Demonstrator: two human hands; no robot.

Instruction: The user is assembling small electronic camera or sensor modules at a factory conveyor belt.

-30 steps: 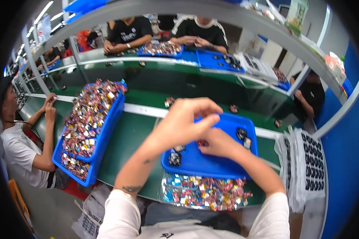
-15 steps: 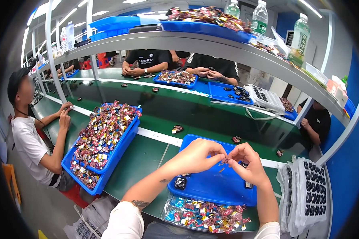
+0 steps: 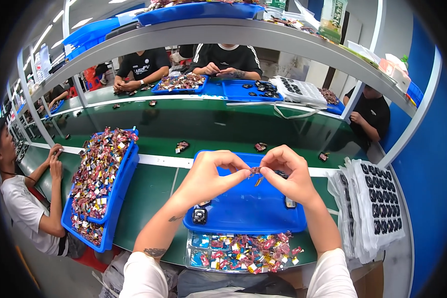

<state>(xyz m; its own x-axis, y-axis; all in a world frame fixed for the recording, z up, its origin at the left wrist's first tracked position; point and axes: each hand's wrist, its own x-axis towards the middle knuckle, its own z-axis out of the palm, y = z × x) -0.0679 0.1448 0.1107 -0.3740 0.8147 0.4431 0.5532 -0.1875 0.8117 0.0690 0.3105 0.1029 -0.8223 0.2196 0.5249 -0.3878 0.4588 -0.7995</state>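
Between the pinched fingers of the left hand (image 3: 208, 176) and right hand (image 3: 290, 174), a small dark part (image 3: 256, 171) is gripped above the blue tray (image 3: 248, 211), seemingly mid-assembly, so steady fingertip alignment comes next.

A long green workbench (image 3: 203, 124) under a grey overhead shelf (image 3: 243, 35), blue wall (image 3: 427, 164) at right, ceiling strip lights (image 3: 44, 36).
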